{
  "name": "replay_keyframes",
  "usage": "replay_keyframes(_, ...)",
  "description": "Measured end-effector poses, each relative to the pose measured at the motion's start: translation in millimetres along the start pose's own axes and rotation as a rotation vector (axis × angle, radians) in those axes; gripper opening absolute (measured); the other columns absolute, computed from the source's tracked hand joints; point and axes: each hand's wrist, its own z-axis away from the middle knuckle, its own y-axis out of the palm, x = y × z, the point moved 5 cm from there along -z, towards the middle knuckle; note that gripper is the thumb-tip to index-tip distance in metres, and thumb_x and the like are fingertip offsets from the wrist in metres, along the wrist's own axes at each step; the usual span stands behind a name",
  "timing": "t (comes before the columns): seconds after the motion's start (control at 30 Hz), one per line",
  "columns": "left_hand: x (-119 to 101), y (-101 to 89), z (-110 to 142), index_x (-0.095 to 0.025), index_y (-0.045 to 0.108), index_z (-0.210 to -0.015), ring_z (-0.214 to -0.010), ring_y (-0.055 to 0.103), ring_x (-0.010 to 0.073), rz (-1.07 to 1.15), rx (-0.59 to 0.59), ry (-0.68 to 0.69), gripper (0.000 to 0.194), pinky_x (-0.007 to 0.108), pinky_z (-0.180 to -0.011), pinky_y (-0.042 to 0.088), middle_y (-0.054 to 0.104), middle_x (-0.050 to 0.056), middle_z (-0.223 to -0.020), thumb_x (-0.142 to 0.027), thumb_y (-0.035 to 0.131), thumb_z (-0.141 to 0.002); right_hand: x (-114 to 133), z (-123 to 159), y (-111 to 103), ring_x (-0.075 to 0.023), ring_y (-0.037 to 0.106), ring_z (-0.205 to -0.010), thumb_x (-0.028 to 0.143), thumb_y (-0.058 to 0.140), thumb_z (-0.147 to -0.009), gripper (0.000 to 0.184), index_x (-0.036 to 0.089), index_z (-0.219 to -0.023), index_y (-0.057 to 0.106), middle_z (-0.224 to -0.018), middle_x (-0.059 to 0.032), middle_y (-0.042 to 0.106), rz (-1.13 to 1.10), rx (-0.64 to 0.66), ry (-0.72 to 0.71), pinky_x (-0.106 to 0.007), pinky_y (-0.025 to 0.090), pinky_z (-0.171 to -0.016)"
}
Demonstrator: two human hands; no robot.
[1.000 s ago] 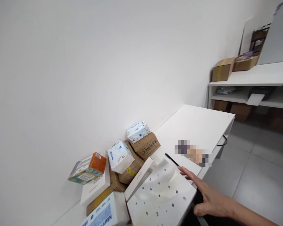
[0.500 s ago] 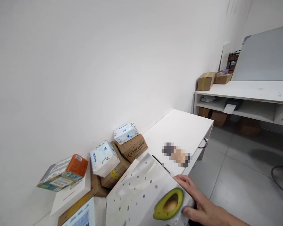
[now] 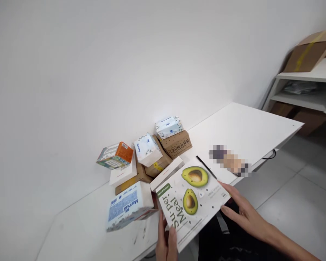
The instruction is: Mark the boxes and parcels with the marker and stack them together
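Note:
A flat white meal shake box (image 3: 206,203) printed with avocado halves and "Su-per Meal" is held tilted above the table's front edge. My left hand (image 3: 166,237) grips its lower left corner, thumb on the printed face. My right hand (image 3: 240,208) holds the right edge, with the fingers partly behind the box. Just behind the box, a white carton (image 3: 167,174) leans by the pile. A black pen-like stick (image 3: 206,167) lies by the box's far right corner.
Tissue packs (image 3: 148,148), brown cartons (image 3: 178,144) and an orange-ended box (image 3: 116,155) are piled against the wall. A larger tissue pack (image 3: 132,206) stands nearer. A pixelated item (image 3: 229,161) lies on the white table (image 3: 250,125). Shelves (image 3: 309,76) with cartons stand at right.
The view has swung left and back. The box has turned to show its full printed front, and my left hand now shows on its lower left corner. My right hand keeps its hold.

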Motion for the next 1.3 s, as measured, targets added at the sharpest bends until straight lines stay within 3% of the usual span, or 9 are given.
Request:
replay_keyframes(0.27, 3, 15.7, -11, -0.021, 0.041, -0.141, -0.090, 0.069, 0.0176, 0.110, 0.086, -0.099, 0.045, 0.020, -0.062, 0.058, 0.068, 0.009, -0.113, -0.033, 0.040, -0.098, -6, -9, 0, -0.0284, 0.030, -0.139, 0.046, 0.049, -0.091, 0.064, 0.032, -0.149, 0.026, -0.153, -0.0086, 0.030, -0.003, 0.031, 0.026, -0.049, 0.027, -0.114)
replay_keyframes(0.43, -1, 9.7, -10, -0.018, 0.047, -0.134, -0.075, 0.065, 0.0145, 0.072, -0.082, -0.156, 0.043, 0.021, -0.058, 0.054, 0.065, 0.011, -0.108, -0.037, 0.044, -0.096, -16, -22, -18, -0.0267, 0.041, -0.133, 0.049, 0.038, -0.094, 0.050, 0.031, -0.141, 0.042, -0.145, -0.0068, 0.044, -0.075, 0.036, 0.092, -0.043, 0.038, -0.107)
replay_keyframes(0.53, -22, -1.0, -5, -0.018, 0.057, -0.118, -0.061, 0.053, 0.0103, -0.033, -0.275, 0.056, 0.031, 0.022, -0.052, 0.048, 0.060, 0.009, -0.100, -0.033, 0.052, -0.091, -27, -50, -33, -0.0274, 0.060, -0.108, 0.053, 0.036, -0.093, 0.045, 0.025, -0.121, 0.057, -0.122, -0.0106, 0.062, 0.036, -0.119, 0.166, -0.039, 0.051, -0.085)
replay_keyframes(0.63, -54, -4.7, 1, -0.021, 0.063, -0.101, -0.062, 0.052, 0.0108, -0.072, -0.358, 0.335, 0.017, 0.023, -0.053, 0.046, 0.058, 0.005, -0.092, -0.018, 0.055, -0.087, -31, -85, -31, -0.0268, 0.064, -0.081, 0.052, 0.044, -0.090, 0.040, 0.019, -0.108, 0.058, -0.095, -0.0121, 0.067, 0.365, -0.081, 0.210, -0.037, 0.049, -0.067)
replay_keyframes(0.73, -87, 0.3, -1, -0.021, 0.064, -0.096, -0.070, 0.057, 0.0139, -0.063, -0.280, 0.579, 0.020, 0.025, -0.059, 0.048, 0.059, 0.004, -0.084, -0.009, 0.055, -0.082, -25, -110, -18, -0.0275, 0.064, -0.076, 0.040, 0.047, -0.090, 0.027, 0.016, -0.099, 0.056, -0.087, -0.0133, 0.066, 0.695, 0.051, 0.225, -0.034, 0.042, -0.061)
replay_keyframes(0.83, -109, 10.2, -10, -0.019, 0.063, -0.100, -0.071, 0.060, 0.0159, -0.131, -0.147, 0.729, 0.022, 0.027, -0.063, 0.050, 0.062, 0.005, -0.082, -0.010, 0.055, -0.081, -17, -122, -8, -0.0263, 0.063, -0.074, 0.026, 0.048, -0.088, 0.011, 0.017, -0.087, 0.054, -0.079, -0.0122, 0.065, 0.800, 0.134, 0.215, -0.031, 0.035, -0.059)
replay_keyframes(0.97, -115, 24.7, -24, -0.018, 0.062, -0.099, -0.074, 0.061, 0.0176, -0.208, -0.018, 0.696, 0.018, 0.029, -0.066, 0.051, 0.064, 0.006, -0.083, -0.012, 0.056, -0.083, -17, -131, -7, -0.0232, 0.063, -0.069, 0.021, 0.052, -0.084, 0.011, 0.019, -0.073, 0.052, -0.072, -0.0102, 0.065, 0.747, 0.145, 0.191, -0.030, 0.033, -0.057)
replay_keyframes(1.1, -114, 33.4, -27, -0.019, 0.063, -0.099, -0.078, 0.061, 0.0182, -0.250, 0.037, 0.636, 0.017, 0.030, -0.070, 0.051, 0.065, 0.006, -0.086, -0.014, 0.056, -0.085, -16, -134, -29, -0.0216, 0.063, -0.063, 0.029, 0.047, -0.088, 0.019, 0.021, -0.071, 0.050, -0.066, -0.0085, 0.065, 0.664, 0.060, 0.214, -0.030, 0.038, -0.055)
replay_keyframes(1.3, -122, 28.3, -27, -0.019, 0.064, -0.090, -0.079, 0.061, 0.0174, -0.261, 0.047, 0.624, 0.009, 0.029, -0.071, 0.051, 0.064, 0.005, -0.085, -0.017, 0.056, -0.087, 45, -102, -82, -0.0166, 0.056, -0.051, 0.035, 0.058, -0.080, 0.014, 0.026, -0.073, 0.050, -0.055, 0.0017, 0.058, -0.250, -0.393, 0.067, -0.030, 0.045, -0.051)
